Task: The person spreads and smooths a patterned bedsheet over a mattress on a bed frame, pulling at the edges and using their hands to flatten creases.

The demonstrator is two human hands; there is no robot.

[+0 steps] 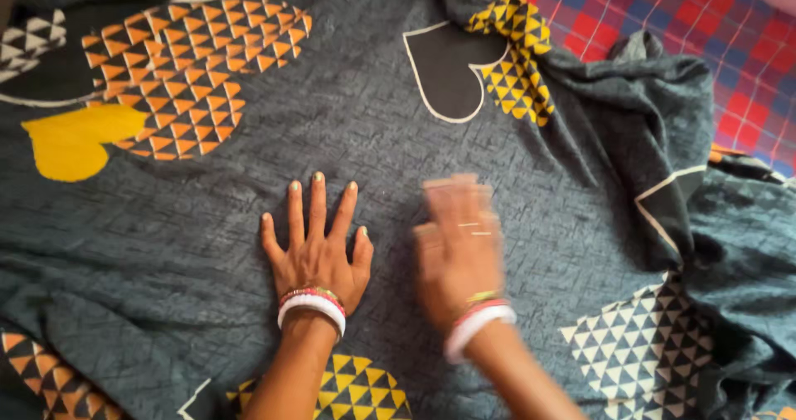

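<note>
Your left hand lies flat, fingers spread, on the dark grey cotton bedsheet with heart-shaped patches. Your right hand, at its 3 o'clock, is blurred, fingers extended, gripping nothing.

Both palms on the dark bedsheet

My left hand lies flat, fingers spread, on the dark grey sheet printed with heart shapes. My right hand, blurred, is just beside it over the same cloth. White and red bangles circle both wrists. A red checked cloth shows beyond the sheet's rumpled edge.
</note>
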